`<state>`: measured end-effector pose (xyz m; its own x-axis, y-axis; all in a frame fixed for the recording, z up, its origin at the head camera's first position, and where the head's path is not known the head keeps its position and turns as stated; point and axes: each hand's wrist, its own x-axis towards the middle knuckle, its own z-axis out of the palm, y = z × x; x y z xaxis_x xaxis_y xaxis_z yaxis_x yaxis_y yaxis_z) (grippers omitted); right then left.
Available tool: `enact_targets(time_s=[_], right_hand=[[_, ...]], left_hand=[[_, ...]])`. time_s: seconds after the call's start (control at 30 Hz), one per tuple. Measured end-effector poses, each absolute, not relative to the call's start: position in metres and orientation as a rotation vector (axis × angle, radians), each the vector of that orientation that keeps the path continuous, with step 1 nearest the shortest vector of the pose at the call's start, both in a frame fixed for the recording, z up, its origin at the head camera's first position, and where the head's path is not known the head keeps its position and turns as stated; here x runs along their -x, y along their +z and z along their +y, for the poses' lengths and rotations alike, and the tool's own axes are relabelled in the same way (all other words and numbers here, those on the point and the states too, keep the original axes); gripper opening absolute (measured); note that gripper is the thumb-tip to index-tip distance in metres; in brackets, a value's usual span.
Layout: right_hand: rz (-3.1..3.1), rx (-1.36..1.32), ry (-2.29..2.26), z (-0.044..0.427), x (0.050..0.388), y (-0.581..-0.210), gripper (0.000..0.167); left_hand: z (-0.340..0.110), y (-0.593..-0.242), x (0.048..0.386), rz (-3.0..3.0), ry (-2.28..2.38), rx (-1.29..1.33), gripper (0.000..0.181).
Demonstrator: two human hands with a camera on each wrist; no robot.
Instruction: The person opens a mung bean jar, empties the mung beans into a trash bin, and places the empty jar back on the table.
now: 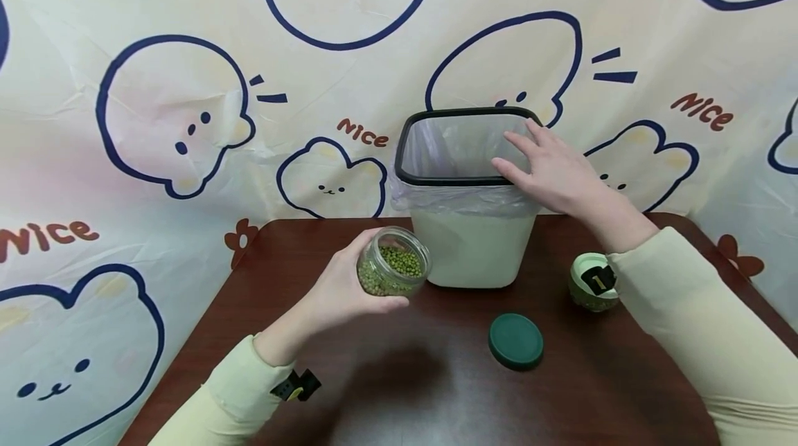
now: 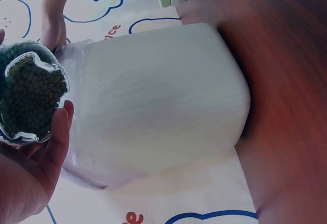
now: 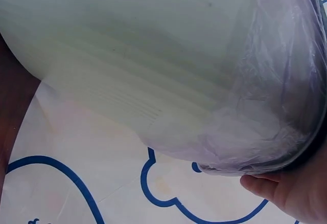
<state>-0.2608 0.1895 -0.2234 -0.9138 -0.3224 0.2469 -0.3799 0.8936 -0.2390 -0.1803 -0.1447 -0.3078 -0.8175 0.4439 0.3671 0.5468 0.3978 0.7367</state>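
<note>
My left hand point(image 1: 349, 280) grips a lidless clear jar point(image 1: 369, 276) partly filled with green beans point(image 1: 400, 261). It holds the jar tilted above the table, in front of the white trash bin point(image 1: 470, 245). In the left wrist view the beans point(image 2: 33, 98) show through the jar's wall. My right hand point(image 1: 555, 169) is at the right side of the bin's black rim point(image 1: 461, 181), its fingers spread over the opening and holding nothing. Whether it touches the rim, I cannot tell. A thin, translucent bag point(image 3: 276, 91) lines the bin and folds over its edge.
A round dark green lid point(image 1: 516, 341) lies on the brown table point(image 1: 436, 404), in front of the bin. Near my right sleeve stands a small container with a pale green top point(image 1: 586, 264), partly hidden. A printed cloth point(image 1: 349, 86) hangs behind the table.
</note>
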Motion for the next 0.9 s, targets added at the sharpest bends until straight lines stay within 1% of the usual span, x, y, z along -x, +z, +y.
enact_targets(time_s=[0.13,0.47,0.63,0.9], right_hand=[[-2.864,-0.538,0.386,0.189,0.261,-0.222,0.078],[-2.833,-0.579,0.301,0.187,0.261,-0.223,0.07],[-2.831,-0.578,0.281,0.187,0.26,-0.223,0.069],[-2.811,-0.594,0.273,0.187,0.261,-0.224,0.068]], left_hand=[[-0.147,-0.297,0.183,-2.53,-1.372,0.889,0.086],[-0.152,-0.259,0.197,-2.512,-1.28,0.868,0.087],[-0.155,-0.239,0.21,-2.497,-1.243,0.844,0.085],[-0.155,-0.216,0.233,-2.464,-1.336,0.799,0.082]])
